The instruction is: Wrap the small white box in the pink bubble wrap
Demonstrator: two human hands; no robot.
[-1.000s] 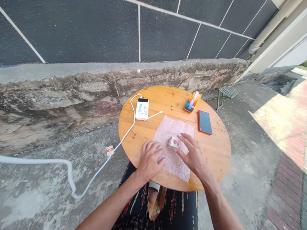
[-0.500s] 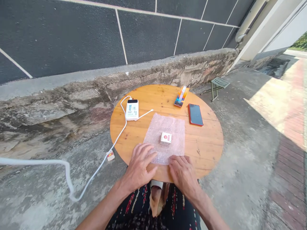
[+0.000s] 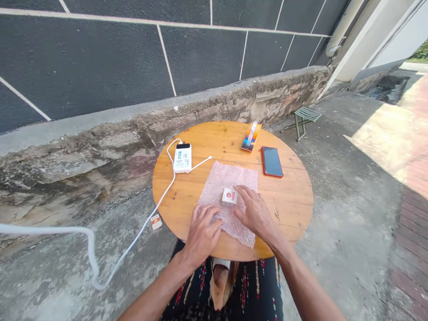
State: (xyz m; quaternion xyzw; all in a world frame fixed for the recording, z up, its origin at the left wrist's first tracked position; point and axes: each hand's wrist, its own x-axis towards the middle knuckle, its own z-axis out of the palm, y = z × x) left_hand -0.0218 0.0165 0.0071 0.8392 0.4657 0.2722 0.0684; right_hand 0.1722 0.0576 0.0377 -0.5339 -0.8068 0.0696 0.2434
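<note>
A small white box with a red mark [image 3: 229, 196] rests on a sheet of pinkish bubble wrap [image 3: 244, 234] laid on the round wooden table. My right hand [image 3: 254, 211] is over the wrap at the box's right side. Its fingers and thumb are apart, with the fingertips close to the box; whether they touch it I cannot tell. Over the wrap's lower left edge lies my left hand [image 3: 204, 229], fingers loosely bent and thumb apart, covering that corner.
On the table [image 3: 287, 200] are a white power bank [image 3: 183, 158] with a white cable, an orange tape dispenser [image 3: 251, 137] and a red-edged phone [image 3: 272, 161]. A small packet [image 3: 156, 221] lies on the ground. A folding stool [image 3: 306, 118] stands near the wall.
My right hand has left the wrap's near edge and moved forward to the box, its fingers spreading. The wrap's near right corner now lies flatter and closer to me. My left hand stays near the left edge.
</note>
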